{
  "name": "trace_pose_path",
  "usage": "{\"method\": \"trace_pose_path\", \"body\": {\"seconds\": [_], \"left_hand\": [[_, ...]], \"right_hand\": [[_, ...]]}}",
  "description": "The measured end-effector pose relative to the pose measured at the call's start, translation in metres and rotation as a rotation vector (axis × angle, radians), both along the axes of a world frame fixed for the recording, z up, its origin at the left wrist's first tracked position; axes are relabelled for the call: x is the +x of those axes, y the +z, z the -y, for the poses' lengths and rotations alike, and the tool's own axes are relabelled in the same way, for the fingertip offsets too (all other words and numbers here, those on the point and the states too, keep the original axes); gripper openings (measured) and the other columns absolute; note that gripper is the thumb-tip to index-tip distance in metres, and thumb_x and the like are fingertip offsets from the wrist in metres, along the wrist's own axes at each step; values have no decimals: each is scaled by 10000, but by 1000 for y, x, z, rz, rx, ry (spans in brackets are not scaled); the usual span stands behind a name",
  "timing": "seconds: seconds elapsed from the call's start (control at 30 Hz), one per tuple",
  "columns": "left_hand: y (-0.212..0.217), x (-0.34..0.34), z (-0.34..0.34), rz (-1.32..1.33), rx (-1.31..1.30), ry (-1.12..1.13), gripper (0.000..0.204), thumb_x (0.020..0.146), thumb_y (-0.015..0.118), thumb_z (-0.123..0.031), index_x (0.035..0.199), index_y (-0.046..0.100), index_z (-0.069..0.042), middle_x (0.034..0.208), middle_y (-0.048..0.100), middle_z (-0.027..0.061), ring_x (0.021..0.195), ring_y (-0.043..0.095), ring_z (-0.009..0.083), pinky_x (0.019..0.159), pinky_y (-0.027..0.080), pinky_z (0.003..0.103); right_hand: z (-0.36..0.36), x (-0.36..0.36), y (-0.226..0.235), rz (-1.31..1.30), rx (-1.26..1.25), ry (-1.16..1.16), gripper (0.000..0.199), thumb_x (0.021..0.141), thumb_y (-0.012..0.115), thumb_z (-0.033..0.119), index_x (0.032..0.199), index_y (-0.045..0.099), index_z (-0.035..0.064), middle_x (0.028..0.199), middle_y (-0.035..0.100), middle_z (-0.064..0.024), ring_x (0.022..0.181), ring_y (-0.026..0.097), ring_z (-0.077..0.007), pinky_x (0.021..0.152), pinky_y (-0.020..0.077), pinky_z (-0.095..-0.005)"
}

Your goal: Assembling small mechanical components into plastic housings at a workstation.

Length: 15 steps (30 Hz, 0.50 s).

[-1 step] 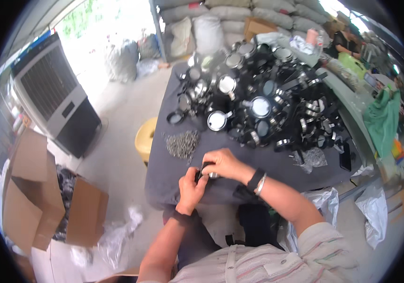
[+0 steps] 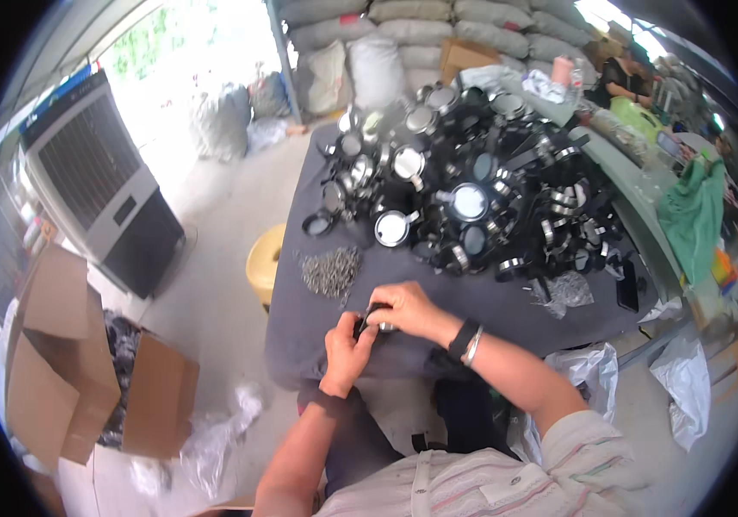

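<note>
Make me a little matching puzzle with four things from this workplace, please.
1. Small black-and-silver piece
2. Heap of tiny grey bits
3. Yellow plastic stool
4. Open brown cardboard box

A. Lying on the dark grey cloth-covered table
B. Filled with dark items
C. Held by the left hand and right hand
D. Beside the table's left edge

Pairs: 1-C, 2-A, 3-D, 4-B

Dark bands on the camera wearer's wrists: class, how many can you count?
2: one band behind the left hand, the other band behind the right hand, beside a silver bracelet.
</note>
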<state>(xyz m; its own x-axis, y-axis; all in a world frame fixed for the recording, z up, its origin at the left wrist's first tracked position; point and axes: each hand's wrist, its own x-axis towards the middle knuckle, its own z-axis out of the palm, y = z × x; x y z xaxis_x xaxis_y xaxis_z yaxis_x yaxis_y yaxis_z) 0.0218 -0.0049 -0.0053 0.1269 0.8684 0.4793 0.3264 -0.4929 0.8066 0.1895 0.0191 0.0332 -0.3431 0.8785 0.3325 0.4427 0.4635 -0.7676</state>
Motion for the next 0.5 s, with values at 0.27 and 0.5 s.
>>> {"method": "trace_pose_path", "body": {"seconds": [0.27,0.5], "left_hand": [[8,-11,-1,140,-308,-106,118,853,635,-100,846,565,-5,623,560,48,506,525,144,487,420,270],[128,25,-37,326,-479,-247,142,859,623,-122,777,577,-16,567,527,29,413,467,111,384,358,242]], "right_hand": [[57,37,-26,-215,130,-464,187,790,698,116,770,553,0,671,611,-111,589,607,-185,541,452,-298],[75,69,-57,-329,18,-514,161,796,687,102,768,559,8,675,607,-71,601,588,-143,557,456,-296]]}}
